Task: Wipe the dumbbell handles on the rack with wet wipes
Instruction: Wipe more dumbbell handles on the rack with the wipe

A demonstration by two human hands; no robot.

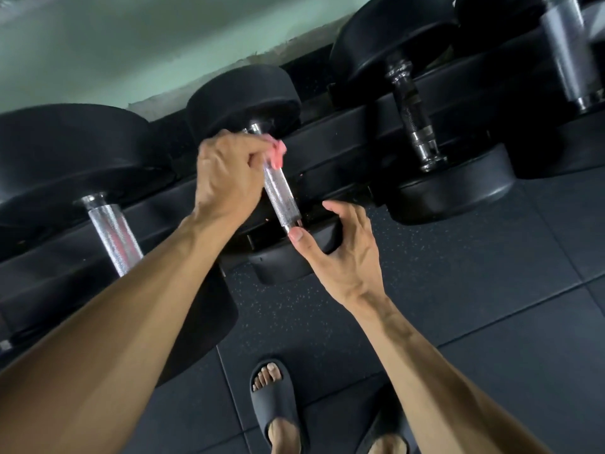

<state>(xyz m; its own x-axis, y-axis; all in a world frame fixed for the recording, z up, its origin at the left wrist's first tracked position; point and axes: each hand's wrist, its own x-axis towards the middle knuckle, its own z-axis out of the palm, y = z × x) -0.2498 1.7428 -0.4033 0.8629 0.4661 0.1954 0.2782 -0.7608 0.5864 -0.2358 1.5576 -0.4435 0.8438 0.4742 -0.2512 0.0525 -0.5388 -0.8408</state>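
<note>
Dark rubber floor tiles [491,257] lie under the black dumbbell rack [327,139]. Left hand [229,178] pinches a pink wet wipe [276,152] around the knurled chrome dumbbell handle [281,194]; right hand [340,247], fingers loosely apart, touches its near end

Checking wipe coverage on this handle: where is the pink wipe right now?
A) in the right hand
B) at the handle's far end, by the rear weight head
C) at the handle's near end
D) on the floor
B: the left hand holds the pink wipe on the handle at its far end; the right hand holds none.
</note>
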